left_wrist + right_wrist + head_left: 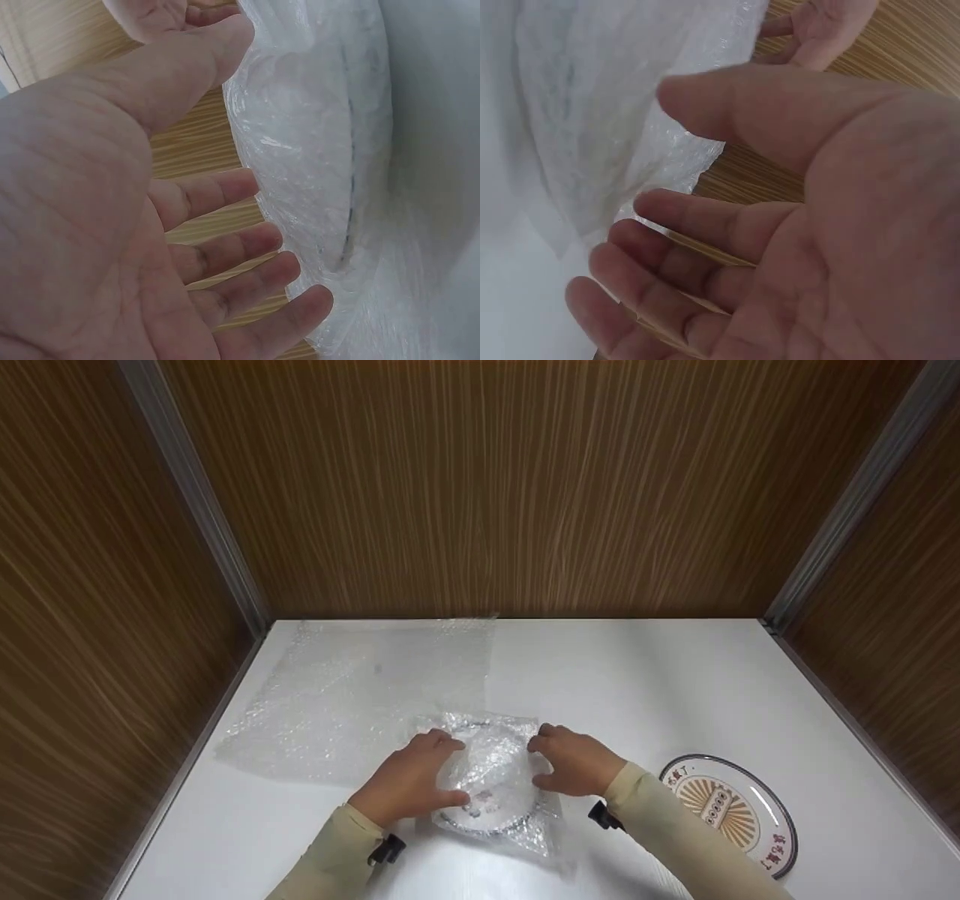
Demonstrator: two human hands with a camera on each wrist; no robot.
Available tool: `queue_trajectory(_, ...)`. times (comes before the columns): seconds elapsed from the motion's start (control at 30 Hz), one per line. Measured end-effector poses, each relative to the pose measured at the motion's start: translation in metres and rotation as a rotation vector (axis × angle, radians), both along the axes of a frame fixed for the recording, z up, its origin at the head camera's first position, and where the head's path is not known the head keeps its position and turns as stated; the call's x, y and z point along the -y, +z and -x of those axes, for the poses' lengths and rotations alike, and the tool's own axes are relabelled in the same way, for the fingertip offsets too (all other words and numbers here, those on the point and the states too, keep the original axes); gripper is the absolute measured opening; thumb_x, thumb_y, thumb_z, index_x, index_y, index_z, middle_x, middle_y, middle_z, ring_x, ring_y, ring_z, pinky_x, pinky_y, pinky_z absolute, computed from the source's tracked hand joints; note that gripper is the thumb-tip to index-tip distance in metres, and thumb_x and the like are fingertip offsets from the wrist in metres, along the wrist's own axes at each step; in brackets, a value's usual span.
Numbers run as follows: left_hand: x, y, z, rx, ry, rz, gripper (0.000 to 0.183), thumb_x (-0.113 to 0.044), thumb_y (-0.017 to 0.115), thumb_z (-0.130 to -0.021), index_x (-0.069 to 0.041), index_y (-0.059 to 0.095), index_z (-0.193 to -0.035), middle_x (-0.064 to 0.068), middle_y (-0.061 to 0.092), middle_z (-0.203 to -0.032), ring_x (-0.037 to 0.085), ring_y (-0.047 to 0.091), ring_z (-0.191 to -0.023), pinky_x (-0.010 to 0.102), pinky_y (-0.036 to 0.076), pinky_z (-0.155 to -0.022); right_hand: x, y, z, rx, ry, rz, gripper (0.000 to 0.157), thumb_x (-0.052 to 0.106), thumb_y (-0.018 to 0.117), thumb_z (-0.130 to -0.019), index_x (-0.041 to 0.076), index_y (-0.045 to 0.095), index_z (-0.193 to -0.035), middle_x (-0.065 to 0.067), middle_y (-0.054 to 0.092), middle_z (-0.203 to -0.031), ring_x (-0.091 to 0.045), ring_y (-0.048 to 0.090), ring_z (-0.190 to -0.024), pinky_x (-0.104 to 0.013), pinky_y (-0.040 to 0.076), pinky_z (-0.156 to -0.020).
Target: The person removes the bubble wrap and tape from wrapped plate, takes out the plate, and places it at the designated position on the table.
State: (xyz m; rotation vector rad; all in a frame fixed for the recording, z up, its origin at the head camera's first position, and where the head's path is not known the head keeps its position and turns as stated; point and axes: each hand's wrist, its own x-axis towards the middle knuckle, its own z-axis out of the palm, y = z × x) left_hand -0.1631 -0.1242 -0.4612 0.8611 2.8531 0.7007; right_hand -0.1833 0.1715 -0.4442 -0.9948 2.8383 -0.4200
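Our left hand point(409, 784) and right hand point(577, 763) flank a dish point(491, 769) in bubble wrap point(531, 838), thumb and fingers apart on both, resting at or just beside the wrap; neither clamps it. Beneath everything spreads the white tabletop point(600, 682). Next in size comes a loose sheet point(330, 712) of the same bubbled stuff, flat behind and left of the dish; we judge it very light, floppy and slick, best pinched at a corner. We cannot tell whether it joins the wrap.

Between our hands, near the front of the tabletop, sits the dish, its dark rim point(491, 831) showing through. We expect something stiff, moderately heavy and brittle inside a soft, slippery skin, so we would cup it from both sides under the rim rather than tug loose folds.

Smaller again is the bare plate point(735, 806), face up at the right, partly behind our right sleeve point(682, 836); it looks smooth, hard and breakable, best taken by its edge.
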Motion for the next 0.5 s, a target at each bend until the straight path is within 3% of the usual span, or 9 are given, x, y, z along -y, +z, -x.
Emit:
queue_trajectory(0.33,-0.002,-0.001,0.001,0.011,0.005,0.001,0.074,-0.044,0.082,-0.086,-0.005,0.057,-0.144,0.013,0.055,-0.142,0.034,0.055,-0.129,0.053,0.052,-0.1,0.0,-0.012,0.006,-0.059,-0.02,0.052,0.018,0.011,0.078,-0.085,0.003,0.072,-0.099,-0.008,0.06,-0.094,-0.026,0.058,-0.086,-0.045,0.055,-0.071)
queue_trajectory(0.5,-0.002,-0.002,0.002,0.006,0.003,0.014,0.074,-0.044,0.081,-0.087,-0.005,0.057,-0.144,0.013,0.055,-0.141,0.034,0.055,-0.129,0.053,0.052,-0.101,-0.002,-0.015,0.01,-0.037,-0.014,0.086,0.011,0.009,0.077,-0.086,0.006,0.07,-0.093,-0.003,0.059,-0.09,-0.021,0.057,-0.084,-0.041,0.054,-0.071)
